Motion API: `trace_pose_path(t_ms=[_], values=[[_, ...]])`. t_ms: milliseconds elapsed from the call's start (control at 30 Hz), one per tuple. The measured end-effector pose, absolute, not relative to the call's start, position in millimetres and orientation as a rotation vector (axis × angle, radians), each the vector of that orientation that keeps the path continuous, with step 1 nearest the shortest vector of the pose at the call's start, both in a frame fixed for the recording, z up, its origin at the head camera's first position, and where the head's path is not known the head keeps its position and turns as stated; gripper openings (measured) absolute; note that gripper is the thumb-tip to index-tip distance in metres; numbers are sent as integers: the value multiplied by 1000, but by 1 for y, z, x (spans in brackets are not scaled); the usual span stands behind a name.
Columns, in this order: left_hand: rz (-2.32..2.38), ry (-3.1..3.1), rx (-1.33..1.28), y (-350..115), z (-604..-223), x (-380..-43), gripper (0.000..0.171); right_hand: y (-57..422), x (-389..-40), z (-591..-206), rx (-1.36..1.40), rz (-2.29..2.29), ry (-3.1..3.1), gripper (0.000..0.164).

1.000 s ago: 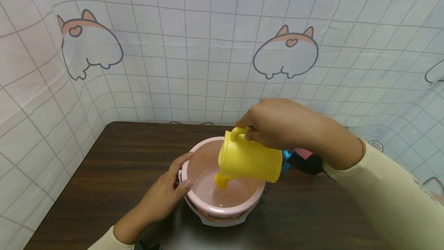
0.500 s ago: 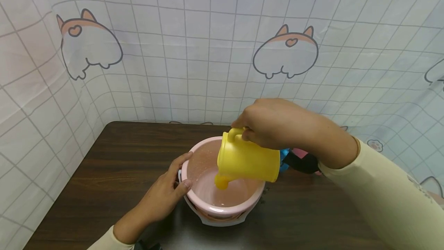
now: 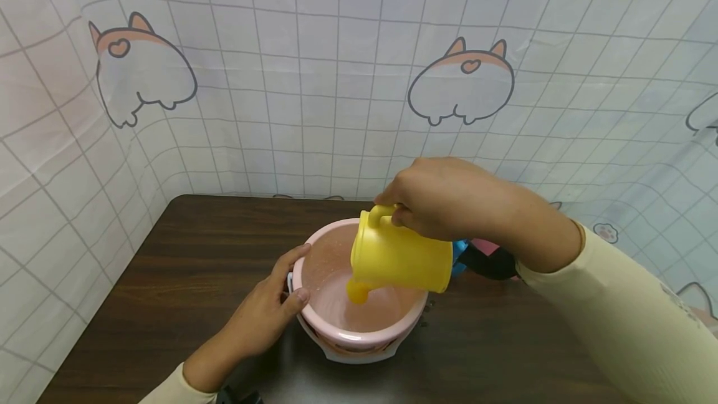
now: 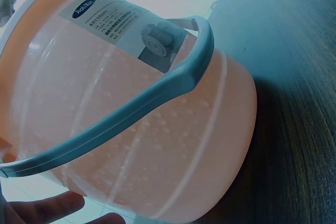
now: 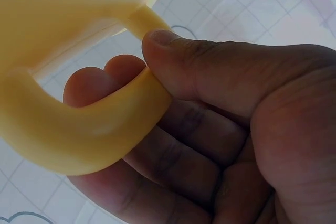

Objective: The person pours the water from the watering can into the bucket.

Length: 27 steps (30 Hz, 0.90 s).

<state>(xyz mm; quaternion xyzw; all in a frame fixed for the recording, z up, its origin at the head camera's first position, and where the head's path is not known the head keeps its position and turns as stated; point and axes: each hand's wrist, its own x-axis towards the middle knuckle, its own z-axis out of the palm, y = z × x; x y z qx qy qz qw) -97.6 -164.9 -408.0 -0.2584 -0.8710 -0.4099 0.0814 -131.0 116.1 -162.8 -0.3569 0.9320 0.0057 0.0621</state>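
A pink bucket with a pale bail handle stands on the table. My left hand holds its left rim, thumb and fingertips spread along the edge. The left wrist view shows the bucket's side, its printed label and the lowered handle. Above the bucket, my right hand grips the handle of a yellow watering can, tipped so its spout points down into the bucket. In the right wrist view, thumb and fingers wrap the can's handle.
Behind the right wrist, blue and pink objects are partly hidden. Small drops dot the dark wooden table right of the bucket. A white gridded sheet with cartoon prints hangs along the back and sides.
The right hand and the tipped watering can have shifted slightly left, then held nearly still. The left hand stays on the bucket rim.
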Motion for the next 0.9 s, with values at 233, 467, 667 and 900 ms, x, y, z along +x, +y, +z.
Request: trace_pose_path(t_ms=[233, 467, 667, 900], values=[[-1222, -2617, -752, -165, -407, -97, 61, 122, -128, -162, -1101, 0, 2820, 24], [-1213, -2617, -750, -164, -408, -98, 62, 139, -122, -164, -1126, -79, 2860, 26], [-1211, -2621, -750, -165, -408, -97, 63, 162, -113, -167, -1074, -254, 2887, 34], [-1222, -2617, -755, -165, -409, -98, 63, 193, -107, -183, -1211, -479, 2959, 36]])
